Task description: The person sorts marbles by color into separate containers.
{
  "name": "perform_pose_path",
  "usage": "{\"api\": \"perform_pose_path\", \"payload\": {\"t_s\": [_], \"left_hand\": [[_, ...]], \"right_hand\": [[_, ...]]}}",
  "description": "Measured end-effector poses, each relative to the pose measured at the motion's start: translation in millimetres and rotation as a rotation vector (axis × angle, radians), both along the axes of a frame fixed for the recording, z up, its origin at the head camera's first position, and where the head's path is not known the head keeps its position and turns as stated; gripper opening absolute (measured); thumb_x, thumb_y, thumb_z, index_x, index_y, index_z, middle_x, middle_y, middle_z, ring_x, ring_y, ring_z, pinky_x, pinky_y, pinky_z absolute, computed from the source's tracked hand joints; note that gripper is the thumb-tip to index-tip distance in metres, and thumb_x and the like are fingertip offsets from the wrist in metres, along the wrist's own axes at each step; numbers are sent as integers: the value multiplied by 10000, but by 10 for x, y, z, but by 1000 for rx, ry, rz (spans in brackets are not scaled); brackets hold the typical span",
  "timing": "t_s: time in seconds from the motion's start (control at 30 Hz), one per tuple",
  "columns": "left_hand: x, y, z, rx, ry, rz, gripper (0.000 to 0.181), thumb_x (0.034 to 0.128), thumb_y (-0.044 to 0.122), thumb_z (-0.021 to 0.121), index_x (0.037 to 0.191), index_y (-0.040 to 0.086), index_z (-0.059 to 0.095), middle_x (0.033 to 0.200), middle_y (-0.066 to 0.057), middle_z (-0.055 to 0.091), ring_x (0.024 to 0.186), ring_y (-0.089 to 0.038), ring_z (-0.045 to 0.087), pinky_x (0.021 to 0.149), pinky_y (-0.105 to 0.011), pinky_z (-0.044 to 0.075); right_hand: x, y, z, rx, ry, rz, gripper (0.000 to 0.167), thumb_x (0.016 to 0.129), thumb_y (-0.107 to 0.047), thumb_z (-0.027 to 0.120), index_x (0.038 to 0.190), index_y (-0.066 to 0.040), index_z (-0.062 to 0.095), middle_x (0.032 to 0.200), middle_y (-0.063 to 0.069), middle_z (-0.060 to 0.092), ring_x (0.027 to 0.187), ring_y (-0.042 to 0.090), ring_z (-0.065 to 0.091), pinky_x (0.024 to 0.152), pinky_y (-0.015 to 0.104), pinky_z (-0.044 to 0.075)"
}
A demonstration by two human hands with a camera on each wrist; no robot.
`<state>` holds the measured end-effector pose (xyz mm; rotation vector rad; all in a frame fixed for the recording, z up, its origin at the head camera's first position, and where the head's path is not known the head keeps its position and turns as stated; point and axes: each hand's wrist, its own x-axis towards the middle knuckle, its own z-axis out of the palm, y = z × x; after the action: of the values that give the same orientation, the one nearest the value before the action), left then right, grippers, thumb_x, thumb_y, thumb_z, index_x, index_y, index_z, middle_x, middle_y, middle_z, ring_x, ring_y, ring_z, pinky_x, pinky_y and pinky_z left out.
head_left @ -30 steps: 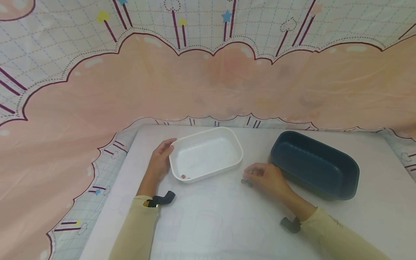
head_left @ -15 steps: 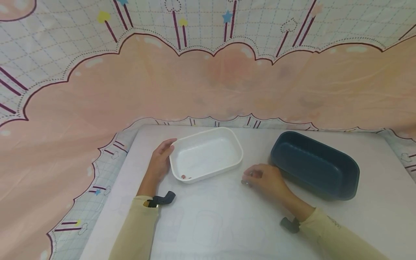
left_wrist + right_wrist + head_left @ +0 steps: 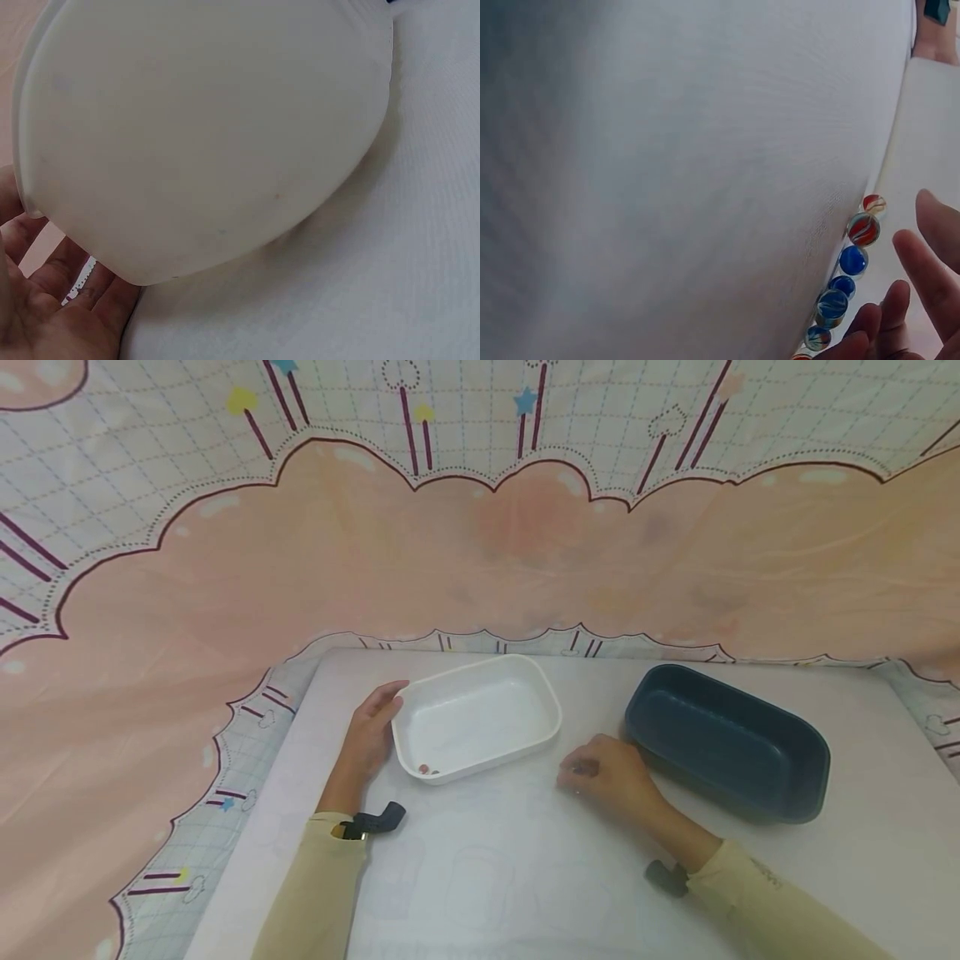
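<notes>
My left hand [image 3: 371,731] grips the left end of a white rectangular dish [image 3: 555,702], with the thumb at its rim. In the left wrist view, fingers [image 3: 64,270] lie against the dish's outer wall [image 3: 210,135]. Small reddish marbles [image 3: 423,769] sit in the dish's near left corner. My right hand [image 3: 611,777] is low over the table, fingers bent, between the dish and a dark blue tub. Several glass marbles [image 3: 853,260], red and blue, lie in a row beside its spread fingertips in the right wrist view; no grip on them shows there. From the head, the hand mostly hides them.
The dark blue tub [image 3: 813,777] stands just behind and right of my right hand, its inside facing up. White cloth covers the table [image 3: 465,877]. A patterned curtain [image 3: 480,560] hangs behind the table's far edge.
My right hand has shifted slightly left, and its fingers have drawn over the marbles that showed at its fingertips. The left hand and the dish stay where they were.
</notes>
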<state>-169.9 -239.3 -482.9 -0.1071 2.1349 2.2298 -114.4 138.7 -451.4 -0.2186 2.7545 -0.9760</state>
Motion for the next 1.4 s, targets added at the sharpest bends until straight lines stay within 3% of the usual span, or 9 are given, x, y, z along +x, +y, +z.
{"api": "perform_pose_path", "payload": {"t_s": [0.4,0.9,1.4], "left_hand": [[3,4,2,-26,5,0,416,1077,224,509,1471,92,503,1555,-89,486,1433,-220,476,1168,-256,434],[10,-10,-2,-81,-7,-1,425,1077,270,508,1478,129,507,1566,-53,484,1442,-225,473,1200,-329,415],[12,-11,2,-78,-6,-5,416,1079,268,500,1475,141,510,1568,-47,480,1444,-223,472,1203,-339,412]], "right_hand": [[-28,-41,-1,30,-38,1,175,807,-260,866,965,-195,828,861,9,602,810,176,512,694,284,435],[-31,-60,-7,36,-47,1,147,808,-255,868,937,-199,826,863,1,599,799,180,513,682,288,440],[-51,-22,-49,47,-37,27,87,817,-251,854,895,-229,820,849,-8,600,802,177,511,692,292,430]]}}
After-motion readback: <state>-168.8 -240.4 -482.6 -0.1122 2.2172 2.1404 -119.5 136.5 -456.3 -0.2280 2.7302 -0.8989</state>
